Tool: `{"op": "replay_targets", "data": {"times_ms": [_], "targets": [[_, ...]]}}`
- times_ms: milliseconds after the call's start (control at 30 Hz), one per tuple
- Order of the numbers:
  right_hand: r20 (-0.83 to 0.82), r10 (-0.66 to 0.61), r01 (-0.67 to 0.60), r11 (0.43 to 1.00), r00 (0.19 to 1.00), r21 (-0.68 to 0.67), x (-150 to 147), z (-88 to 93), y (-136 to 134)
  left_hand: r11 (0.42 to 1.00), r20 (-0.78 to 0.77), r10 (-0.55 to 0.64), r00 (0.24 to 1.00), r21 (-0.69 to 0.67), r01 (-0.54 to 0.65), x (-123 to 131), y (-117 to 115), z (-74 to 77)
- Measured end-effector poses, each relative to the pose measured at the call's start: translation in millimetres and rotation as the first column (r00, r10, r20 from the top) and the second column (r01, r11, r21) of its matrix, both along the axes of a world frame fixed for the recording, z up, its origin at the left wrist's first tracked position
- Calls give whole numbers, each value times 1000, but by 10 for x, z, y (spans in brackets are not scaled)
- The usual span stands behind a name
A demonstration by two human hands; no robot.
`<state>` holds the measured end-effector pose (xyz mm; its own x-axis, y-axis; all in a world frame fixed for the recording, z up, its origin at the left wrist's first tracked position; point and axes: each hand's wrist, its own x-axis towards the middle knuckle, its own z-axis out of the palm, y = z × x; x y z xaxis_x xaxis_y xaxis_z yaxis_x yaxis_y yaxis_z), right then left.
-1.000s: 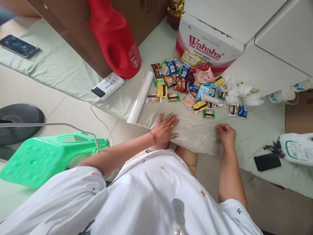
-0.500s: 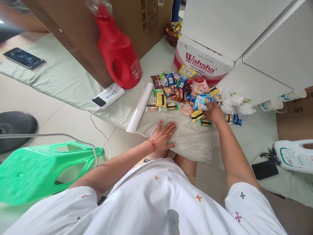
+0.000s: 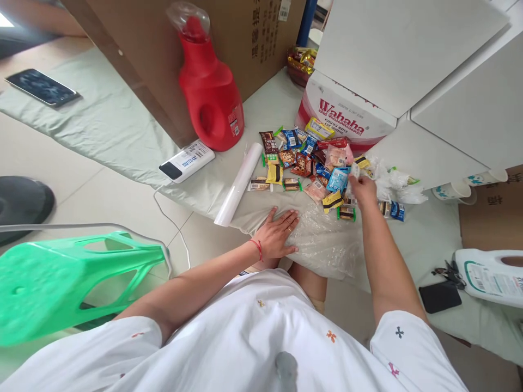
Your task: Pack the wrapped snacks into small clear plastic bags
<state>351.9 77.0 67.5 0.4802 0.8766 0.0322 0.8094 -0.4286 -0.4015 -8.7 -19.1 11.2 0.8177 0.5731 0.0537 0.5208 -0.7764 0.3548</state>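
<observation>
Snack packets (image 3: pixel 303 164) heaped, left hand (image 3: pixel 279 234) — fingers spread on clear film (image 3: pixel 327 242), right hand (image 3: pixel 365 190) pinching pale packet (image 3: pixel 354 170)

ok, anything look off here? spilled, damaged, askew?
No damage or wet spill visible. Mildly odd: the clear plastic film by the left hand is wrinkled rather than smooth, and the wrapped snacks lie in a loose jumble at mixed angles in front of the Wahaha box.

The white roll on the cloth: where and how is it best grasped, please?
Probably around the middle of the white roll, from above with the left hand: it lies on its side, long and cylindrical, with its upper surface uncovered.
</observation>
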Motion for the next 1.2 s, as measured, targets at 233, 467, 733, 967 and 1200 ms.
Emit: {"op": "replay_targets", "data": {"times_ms": [233, 467, 733, 967, 1200], "targets": [[147, -139, 159, 977, 979, -140, -645, -82, 223, 1000, 12, -2, 1000, -16, 2, 12, -5, 6], [-118, -119, 121, 993, 986, 7, -229, 344, -150, 1000, 0, 1, 1000, -15, -1, 14, -2, 41], [82, 570, -574, 817, 818, 52, -541, 448, -1634, 999, 31, -5, 1000, -34, 6, 11, -2, 43], [102, 601, -600, 799, 793, -45, -854, -253, -1898, 1000, 23, -7, 1000, -21, 7, 0, 2, 38], [43, 507, -505, 840, 861, 197, -652, -260, -2074, 1000, 32, -14, 999, -28, 15, 7, 6, 4]]}}
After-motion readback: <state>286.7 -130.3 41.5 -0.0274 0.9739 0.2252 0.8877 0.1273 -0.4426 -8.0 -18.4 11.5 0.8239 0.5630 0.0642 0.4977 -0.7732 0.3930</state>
